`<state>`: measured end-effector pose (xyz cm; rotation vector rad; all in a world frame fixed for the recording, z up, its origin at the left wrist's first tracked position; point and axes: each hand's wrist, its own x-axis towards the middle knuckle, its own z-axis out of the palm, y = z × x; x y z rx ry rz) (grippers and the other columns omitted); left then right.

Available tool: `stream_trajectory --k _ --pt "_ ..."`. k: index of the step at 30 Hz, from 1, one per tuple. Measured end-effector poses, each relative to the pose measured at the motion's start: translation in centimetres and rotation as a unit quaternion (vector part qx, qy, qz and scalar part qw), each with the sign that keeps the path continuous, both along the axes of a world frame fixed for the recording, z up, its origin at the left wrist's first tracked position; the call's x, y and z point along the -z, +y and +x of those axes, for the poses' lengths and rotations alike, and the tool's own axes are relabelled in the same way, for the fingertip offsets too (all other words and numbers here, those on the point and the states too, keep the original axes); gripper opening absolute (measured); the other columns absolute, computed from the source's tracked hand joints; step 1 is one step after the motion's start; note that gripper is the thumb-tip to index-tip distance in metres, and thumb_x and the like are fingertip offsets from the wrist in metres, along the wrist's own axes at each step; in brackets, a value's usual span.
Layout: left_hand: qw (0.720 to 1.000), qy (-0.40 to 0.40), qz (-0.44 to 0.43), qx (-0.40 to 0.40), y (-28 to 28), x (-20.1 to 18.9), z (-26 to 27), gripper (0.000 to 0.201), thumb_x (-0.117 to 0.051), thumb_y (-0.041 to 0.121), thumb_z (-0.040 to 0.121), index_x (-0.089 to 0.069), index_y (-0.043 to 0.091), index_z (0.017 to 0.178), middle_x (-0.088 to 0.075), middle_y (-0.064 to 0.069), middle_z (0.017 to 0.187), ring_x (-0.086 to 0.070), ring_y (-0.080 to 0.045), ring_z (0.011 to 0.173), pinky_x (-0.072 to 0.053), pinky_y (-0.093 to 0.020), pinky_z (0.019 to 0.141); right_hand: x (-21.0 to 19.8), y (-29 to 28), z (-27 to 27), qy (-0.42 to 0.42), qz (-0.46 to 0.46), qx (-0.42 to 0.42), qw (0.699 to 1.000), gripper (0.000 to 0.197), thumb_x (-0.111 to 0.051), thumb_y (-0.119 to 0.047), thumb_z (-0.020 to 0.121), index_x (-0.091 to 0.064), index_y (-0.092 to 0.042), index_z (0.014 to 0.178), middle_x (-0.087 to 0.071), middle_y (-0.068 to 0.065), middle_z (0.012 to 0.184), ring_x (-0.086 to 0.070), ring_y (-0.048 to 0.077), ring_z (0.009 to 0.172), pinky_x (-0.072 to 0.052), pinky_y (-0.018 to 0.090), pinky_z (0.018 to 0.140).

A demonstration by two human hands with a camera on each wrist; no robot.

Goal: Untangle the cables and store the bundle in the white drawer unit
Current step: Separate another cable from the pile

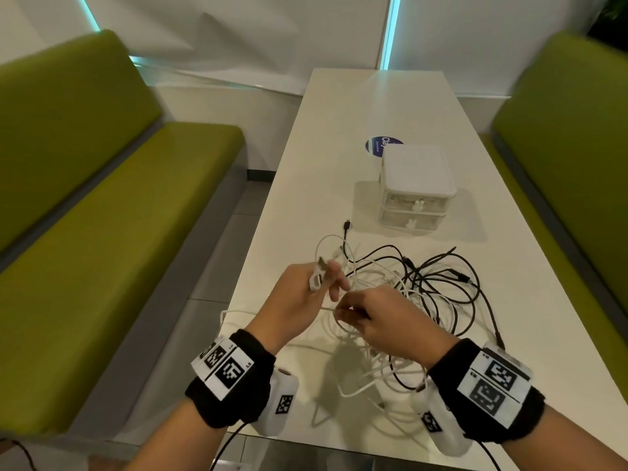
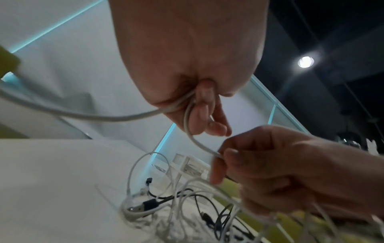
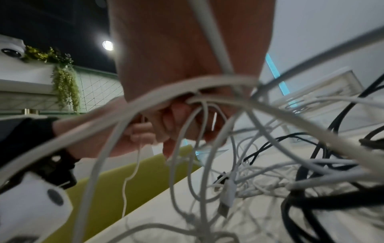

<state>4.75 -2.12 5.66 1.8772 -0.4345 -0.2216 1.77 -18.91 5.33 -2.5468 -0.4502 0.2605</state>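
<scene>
1. Head view: my left hand (image 1: 299, 294) grips a white cable (image 1: 323, 309) by its plug end, my right hand (image 1: 390, 321) pinches that cable over the tangle (image 1: 424, 294); the drawer unit (image 1: 416, 188) sits closed beyond it.
2. Left wrist: same cable, looks taut between both hands.
3. Right wrist: loops everywhere. I'm only partway through untangling; next I should probably slide this 1 free.

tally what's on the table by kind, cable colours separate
White drawer unit: 1
Blue round sticker: 1
White cable tangle: 1, strands uncountable
Black cable tangle: 1, strands uncountable
Total: 4

Cables (image 1: 407, 300) on table (image 1: 339, 130), before drawer unit (image 1: 416, 188)
</scene>
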Motion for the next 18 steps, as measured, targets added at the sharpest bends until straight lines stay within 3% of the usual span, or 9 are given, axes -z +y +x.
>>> stream_trajectory --k 2,3,6,8,10,13,16,18 --pt "0.994 -0.054 0.088 0.022 0.6 1.2 0.3 0.025 -0.05 0.02 0.097 -0.069 0.022 0.081 -0.067 0.008 0.07 -0.063 -0.007 0.075 -0.051 -0.035 0.084 -0.4 -0.7 0.1 0.014 -0.026 0.014 0.999 0.019 -0.059 -0.036 0.096 -0.073 -0.024 0.096 -0.047 -0.016 0.054 -0.048 -0.003 0.05 -0.028 0.014 0.05" --pt "0.984 -0.09 0.151 0.036 0.7 1.4 0.2 0.027 -0.047 0.012 0.094 -0.07 0.024 0.086 -0.07 0.008 0.076 -0.066 -0.009 0.081 -0.051 -0.035 0.085 -0.6 -0.8 0.1 0.015 -0.031 0.017 0.999 0.02 -0.059 -0.039 0.096 -0.073 -0.025 0.095 -0.049 -0.014 0.056 -0.049 0.0 0.052 -0.028 0.015 0.05" --pt "0.942 -0.166 0.278 0.091 0.6 0.8 -0.4 0.03 -0.045 0.01 0.085 -0.07 0.023 0.096 -0.073 0.003 0.082 -0.065 -0.019 0.079 -0.05 -0.035 0.074 -0.9 -1.0 0.0 0.005 -0.021 0.01 1.0 0.021 -0.059 -0.045 0.094 -0.068 -0.032 0.079 -0.05 -0.011 0.056 -0.047 0.005 0.053 -0.028 0.018 0.051" --pt "0.924 -0.187 0.315 0.109 0.6 0.5 -0.7 0.031 -0.04 0.017 0.083 -0.069 0.022 0.093 -0.071 0.001 0.083 -0.063 -0.021 0.077 -0.047 -0.036 0.07 -1.1 -1.2 0.0 -0.005 -0.012 0.009 1.0 0.036 -0.056 -0.048 0.094 -0.052 -0.034 0.061 -0.049 -0.008 0.054 -0.046 0.008 0.052 -0.028 0.022 0.051" --pt "0.916 -0.191 0.337 0.108 0.8 0.5 -0.7 0.029 -0.036 0.02 0.081 -0.065 0.021 0.083 -0.068 0.004 0.082 -0.061 -0.019 0.075 -0.046 -0.036 0.069 -1.2 -1.3 0.0 -0.022 0.007 0.016 1.0 0.042 -0.052 -0.051 0.094 -0.047 -0.031 0.058 -0.048 -0.009 0.051 -0.047 0.008 0.051 -0.027 0.019 0.05" --pt "0.92 -0.198 0.328 0.084 1.3 0.7 -0.4 0.02 -0.046 0.014 0.091 -0.05 0.023 0.073 -0.055 0.009 0.068 -0.048 -0.015 0.062 -0.035 -0.03 0.06 -0.4 -1.3 -0.4 -0.064 0.05 0.004 0.997 0.041 -0.049 -0.049 0.098 -0.054 -0.028 0.063 -0.046 -0.014 0.05 -0.048 0.007 0.054 -0.029 0.016 0.064" --pt "0.908 -0.223 0.344 0.082 1.4 0.5 -0.7 0.016 -0.049 0.013 0.094 -0.061 0.02 0.086 -0.06 0.007 0.077 -0.053 -0.018 0.068 -0.033 -0.027 0.061 -0.3 -1.0 -1.0 -0.106 -0.009 -0.017 0.994 0.038 -0.038 -0.049 0.098 -0.064 -0.026 0.084 -0.052 -0.015 0.056 -0.05 0.011 0.059 -0.029 0.033 0.087" --pt "0.908 -0.225 0.342 0.082 1.8 0.7 -0.6 0.017 -0.052 0.007 0.091 -0.064 0.02 0.091 -0.063 0.006 0.082 -0.058 -0.021 0.073 -0.032 -0.024 0.06 -0.6 -0.7 -1.2 -0.138 -0.067 -0.03 0.988 0.032 -0.038 -0.044 0.102 -0.063 -0.027 0.091 -0.064 -0.011 0.069 -0.055 0.014 0.064 -0.027 0.035 0.093"
